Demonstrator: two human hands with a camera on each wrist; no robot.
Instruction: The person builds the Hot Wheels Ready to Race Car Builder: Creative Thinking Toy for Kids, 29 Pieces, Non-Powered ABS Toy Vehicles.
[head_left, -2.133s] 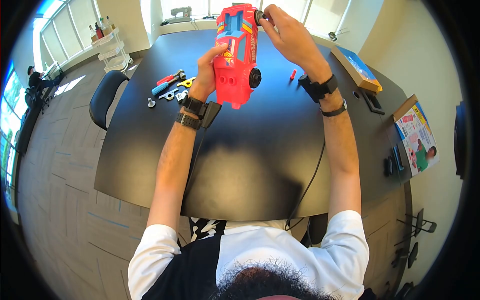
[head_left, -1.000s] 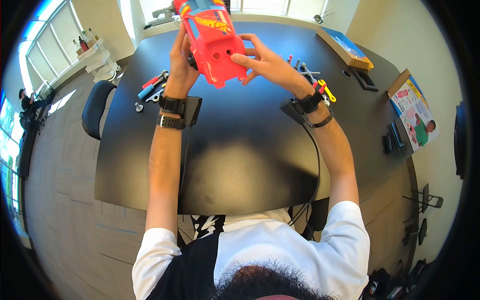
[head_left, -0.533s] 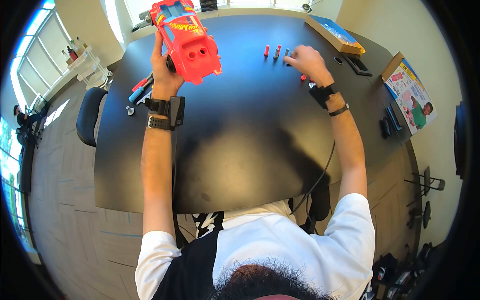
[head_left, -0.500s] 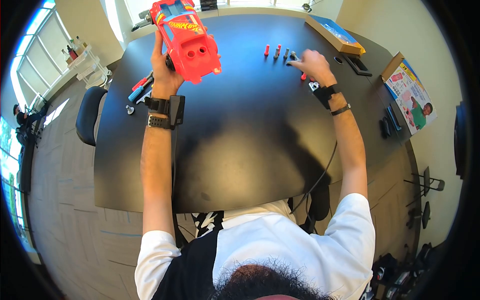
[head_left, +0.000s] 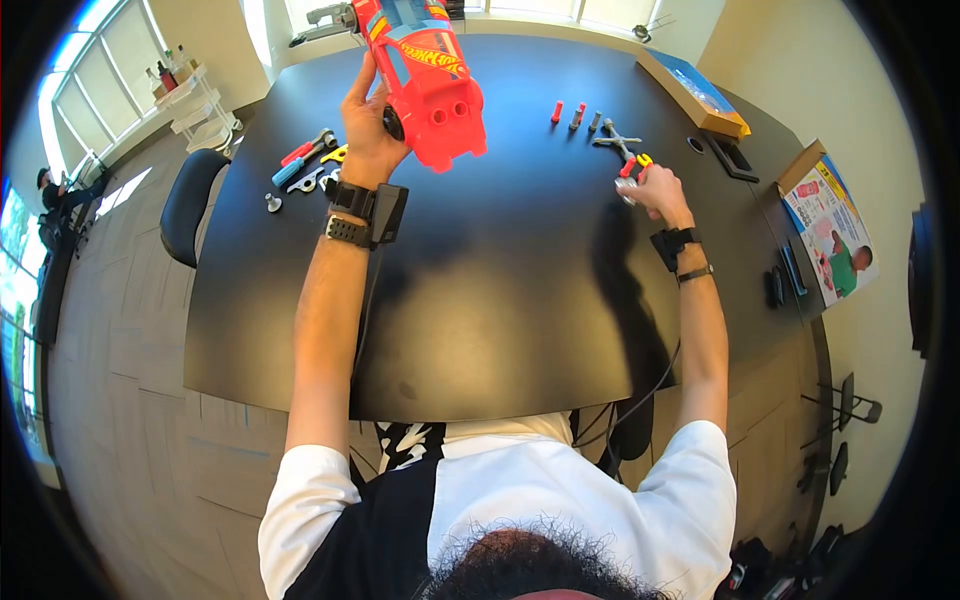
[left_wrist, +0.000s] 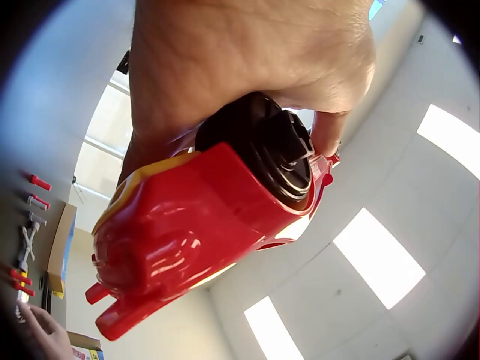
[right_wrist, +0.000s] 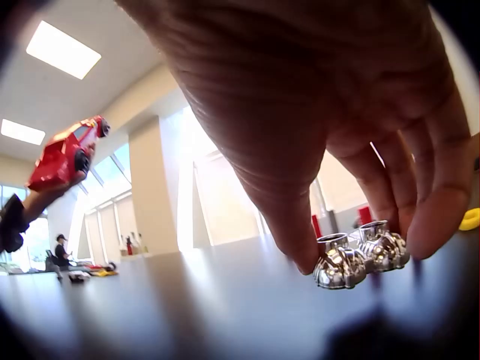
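Note:
In the head view my left hand (head_left: pixel 372 140) holds up a red toy car (head_left: pixel 437 110), its end with two round holes facing me. The left wrist view shows the palm against a black wheel (left_wrist: pixel 262 146) of the car. Low over the right of the black table, my right hand (head_left: pixel 662 193) pinches a shiny chrome toy engine piece (right_wrist: pixel 341 266) between thumb and fingertips. It has two rounded halves with open tops. Just beyond that hand lie a grey cross-shaped wrench (head_left: pixel 617 140), red pieces (head_left: pixel 628 166) and a yellow tool (head_left: pixel 644 160).
Red and grey pegs (head_left: pixel 577 117) stand farther back. At left lie a blue-handled screwdriver (head_left: pixel 288 174), other toy tools and a grey bolt (head_left: pixel 273 203). An open box (head_left: pixel 695 95) and a printed carton (head_left: pixel 832 235) line the right side. A cable (head_left: pixel 655 385) hangs from my right wrist.
My right hand has left the car's wheel, touched the car's holed end, then moved right and down to the chrome piece and gripped it. My left hand keeps hold of the car, now turned.

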